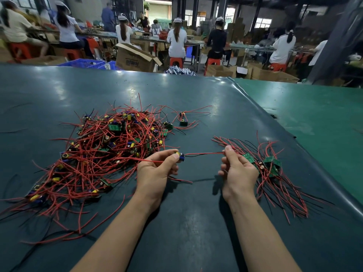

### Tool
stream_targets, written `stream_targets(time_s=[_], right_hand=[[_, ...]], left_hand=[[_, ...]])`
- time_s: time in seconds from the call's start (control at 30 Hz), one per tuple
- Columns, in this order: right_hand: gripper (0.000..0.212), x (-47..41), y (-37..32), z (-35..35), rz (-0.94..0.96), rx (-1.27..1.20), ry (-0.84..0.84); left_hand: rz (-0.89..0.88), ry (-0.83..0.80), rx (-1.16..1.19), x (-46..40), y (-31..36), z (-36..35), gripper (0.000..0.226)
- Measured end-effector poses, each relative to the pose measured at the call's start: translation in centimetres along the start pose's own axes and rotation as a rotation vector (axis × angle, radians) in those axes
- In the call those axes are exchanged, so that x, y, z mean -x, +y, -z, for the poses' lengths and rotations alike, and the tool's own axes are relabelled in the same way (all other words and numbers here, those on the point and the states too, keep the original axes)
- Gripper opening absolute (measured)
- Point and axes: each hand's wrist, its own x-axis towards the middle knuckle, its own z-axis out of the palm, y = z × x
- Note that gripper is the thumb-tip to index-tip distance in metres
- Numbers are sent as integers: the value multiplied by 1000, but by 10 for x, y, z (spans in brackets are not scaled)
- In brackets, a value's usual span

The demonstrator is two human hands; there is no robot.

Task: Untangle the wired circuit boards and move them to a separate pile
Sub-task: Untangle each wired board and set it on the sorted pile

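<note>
The left hand point(155, 169) pinched a small board point(180, 156) between its thumb and fingers. The board had blue and yellow parts on it. The right hand point(238, 171) pinched the far end of that board's wires point(204, 153), one red and one black. The wires ran nearly straight between the two hands, from 9 o'clock to 3 o'clock. Another red wire trailed from the left hand back toward the big tangled pile point(102, 152), which lay at 9 o'clock from that hand. That one may have been still caught in the tangle.

The neat pile point(273, 169) of sorted boards lay at 3 o'clock, just behind the right hand and touching it. So the right hand was the nearer one to it. To finish, the board probably had to go right, wires first.

Both piles sat on a dark green table point(196, 222).
</note>
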Motion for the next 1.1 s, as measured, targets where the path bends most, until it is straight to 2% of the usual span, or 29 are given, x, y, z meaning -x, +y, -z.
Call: stream_targets(time_s=[0.13, 0.23, 0.3, 0.37, 0.4, 0.43, 0.5, 0.6, 0.7, 0.77, 0.87, 0.93, 1.0, 1.1], right_hand=[[23, -8, 1, 8, 34, 15, 105], [27, -6, 1, 10, 255, 246, 119], [23, 4, 4, 6, 459, 385, 2], [8, 22, 11, -2, 550, 470, -252], [10, 31, 16, -5, 565, 505, -382], [21, 38, 20, -8, 585, 533, -492], [33, 43, 26, -11, 658, 572, -639], [31, 38, 27, -9, 705, 568, -719], [23, 38, 26, -9, 829, 573, -677], [12, 41, 25, -13, 747, 513, -591], [10, 40, 14, -15, 254, 210, -540], [10, 37, 8, -13, 48, 51, -566], [15, 37, 4, -13, -47, -13, -594], [19, 37, 7, -15, -59, 93, -573]], left_hand=[[-111, 121, -56, -4, 0, 3, 14], [-163, 216, -21, -10, 2, 6, 13], [-260, 251, -152, -9, 0, 7, 12], [-402, 249, -351, -4, -2, 6, 13], [-483, 225, -455, 0, -2, 5, 15], [-570, 190, -553, 2, -2, 6, 17], [-728, 141, -722, 4, -1, 8, 21], [-844, 123, -862, 6, 2, 10, 30], [-851, 81, -920, 10, 3, 10, 32], [-899, 70, -1005, 10, 4, 10, 24], [-930, 46, -1016, 9, 5, 8, 20], [-918, -21, -959, 9, 4, 7, 21], [-926, -38, -926, 9, 2, 8, 21], [-1010, -20, -970, 5, 1, 11, 18]])
